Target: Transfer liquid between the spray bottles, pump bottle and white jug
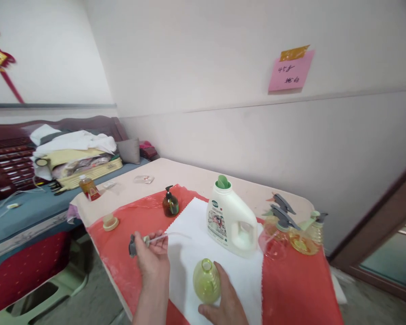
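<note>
My left hand (pixel 154 253) is closed on a grey spray trigger head (pixel 132 246), whose thin clear dip tube (pixel 172 234) points to the right. My right hand (pixel 225 298) curls around the right side of a yellow-green spray bottle (pixel 207 284), its neck uncapped and its body upright on the white cloth (pixel 182 257). Behind the bottle stands a large white detergent jug (pixel 228 221) with a green spout showing at its open mouth. On the red sheet at left lies a pale round cap (pixel 110 222).
A brown pump bottle (pixel 170 204) stands behind my left hand. At right are a pink spray bottle (pixel 274 241) and a yellow spray bottle (pixel 306 239). An amber bottle (pixel 89 188) sits at the table's far left corner. A red stool (pixel 27 271) is beside the table.
</note>
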Tool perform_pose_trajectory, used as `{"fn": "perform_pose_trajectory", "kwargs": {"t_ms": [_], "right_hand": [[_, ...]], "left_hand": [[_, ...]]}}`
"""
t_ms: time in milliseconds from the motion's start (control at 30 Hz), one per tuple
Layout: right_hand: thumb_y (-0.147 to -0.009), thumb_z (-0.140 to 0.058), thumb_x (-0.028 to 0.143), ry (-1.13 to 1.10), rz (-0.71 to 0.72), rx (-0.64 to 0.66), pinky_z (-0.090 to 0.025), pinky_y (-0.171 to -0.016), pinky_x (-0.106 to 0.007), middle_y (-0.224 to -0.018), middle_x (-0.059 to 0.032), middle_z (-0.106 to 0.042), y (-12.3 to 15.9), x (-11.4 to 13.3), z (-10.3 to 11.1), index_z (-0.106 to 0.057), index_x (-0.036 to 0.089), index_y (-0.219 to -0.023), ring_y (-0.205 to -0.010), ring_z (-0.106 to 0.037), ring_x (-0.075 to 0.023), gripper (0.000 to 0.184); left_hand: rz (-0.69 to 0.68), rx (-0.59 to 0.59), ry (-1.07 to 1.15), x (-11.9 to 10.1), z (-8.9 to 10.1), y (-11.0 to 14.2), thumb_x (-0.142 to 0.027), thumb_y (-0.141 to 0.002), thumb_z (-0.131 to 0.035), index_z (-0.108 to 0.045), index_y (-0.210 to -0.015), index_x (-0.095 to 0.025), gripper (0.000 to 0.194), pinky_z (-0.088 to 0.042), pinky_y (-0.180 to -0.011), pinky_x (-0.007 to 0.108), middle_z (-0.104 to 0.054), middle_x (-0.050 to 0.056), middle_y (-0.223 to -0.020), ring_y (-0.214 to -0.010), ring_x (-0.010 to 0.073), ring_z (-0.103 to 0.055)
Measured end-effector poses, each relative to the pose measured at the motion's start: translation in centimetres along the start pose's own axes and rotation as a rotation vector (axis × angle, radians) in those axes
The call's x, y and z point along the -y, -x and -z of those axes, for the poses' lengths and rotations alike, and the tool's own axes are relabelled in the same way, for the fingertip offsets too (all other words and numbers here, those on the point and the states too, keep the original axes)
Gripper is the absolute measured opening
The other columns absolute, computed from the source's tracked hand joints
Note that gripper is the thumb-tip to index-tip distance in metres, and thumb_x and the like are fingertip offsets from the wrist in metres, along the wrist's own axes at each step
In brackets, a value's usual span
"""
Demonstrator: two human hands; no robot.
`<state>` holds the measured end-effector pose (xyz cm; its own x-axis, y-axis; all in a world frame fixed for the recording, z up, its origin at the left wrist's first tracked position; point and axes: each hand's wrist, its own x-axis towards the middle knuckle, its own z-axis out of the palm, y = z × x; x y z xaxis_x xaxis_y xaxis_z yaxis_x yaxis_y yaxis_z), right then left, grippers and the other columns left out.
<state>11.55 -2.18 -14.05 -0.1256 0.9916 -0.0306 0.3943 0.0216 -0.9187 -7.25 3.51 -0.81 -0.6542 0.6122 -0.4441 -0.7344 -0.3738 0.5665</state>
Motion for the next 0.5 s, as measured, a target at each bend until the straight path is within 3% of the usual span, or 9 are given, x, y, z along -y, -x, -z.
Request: {"fn": "perform_pose_trajectory", "kwargs": {"t_ms": [67, 167, 267, 400, 500], "right_hand": [[-0.064, -0.069, 0.021, -0.013, 0.044, -0.049, -0.028, -0.116, -0.042, -0.151, -0.0121, -0.038, 0.5, -0.3, 0.4, -0.031, 0.017, -0.145, -0.140, -0.033, -0.0294, 0.089], [-0.083, -0.058, 0.040, -0.083, 0.100, -0.161, -0.027, -0.117, -0.043, -0.153, -0.0121, -0.036, 1.0, -0.2, 2.0, -0.034, 0.017, -0.144, -0.143, -0.029, -0.0277, 0.069], [-0.087, -0.051, 0.052, -0.104, 0.012, -0.223, -0.029, -0.115, -0.046, -0.153, -0.0122, -0.034, 0.3, 0.5, 4.0, -0.034, 0.019, -0.144, -0.143, -0.028, -0.0291, 0.068], [-0.080, -0.055, 0.060, -0.091, -0.026, -0.359, -0.029, -0.113, -0.051, -0.153, -0.0186, -0.033, -3.4, 2.2, 5.9, -0.030, 0.012, -0.145, -0.140, -0.031, -0.0337, 0.085], [-0.075, -0.061, 0.058, -0.085, 0.008, -0.440, -0.027, -0.114, -0.047, -0.154, -0.0166, -0.030, -7.8, 4.1, 6.5, -0.025, 0.015, -0.148, -0.141, -0.030, -0.0310, 0.092]], "left_hand": [[0.018, 0.007, 0.008, 0.3, -0.2, 0.1, -0.054, -0.086, -0.053, -0.049, -0.068, -0.019, 0.040, -0.051, -0.066, 0.027, -0.058, 0.001, -0.065, -0.062, 0.0128, -0.059], [0.043, 0.004, 0.025, 0.3, -0.3, 0.1, -0.053, -0.087, -0.053, -0.049, -0.068, -0.018, 0.040, -0.051, -0.065, 0.026, -0.057, 0.001, -0.066, -0.063, 0.0124, -0.060], [0.064, -0.010, 0.028, 0.1, -0.4, 0.0, -0.052, -0.087, -0.053, -0.049, -0.069, -0.018, 0.038, -0.052, -0.065, 0.027, -0.058, 0.001, -0.067, -0.064, 0.0129, -0.060], [0.100, -0.004, 0.030, 0.1, -0.5, 0.0, -0.049, -0.086, -0.055, -0.050, -0.070, -0.018, 0.036, -0.052, -0.067, 0.027, -0.059, 0.002, -0.069, -0.064, 0.0131, -0.061], [0.120, 0.013, 0.022, 0.3, -0.6, 0.0, -0.050, -0.086, -0.056, -0.050, -0.071, -0.018, 0.036, -0.052, -0.067, 0.028, -0.060, 0.003, -0.070, -0.064, 0.0134, -0.061]]}}
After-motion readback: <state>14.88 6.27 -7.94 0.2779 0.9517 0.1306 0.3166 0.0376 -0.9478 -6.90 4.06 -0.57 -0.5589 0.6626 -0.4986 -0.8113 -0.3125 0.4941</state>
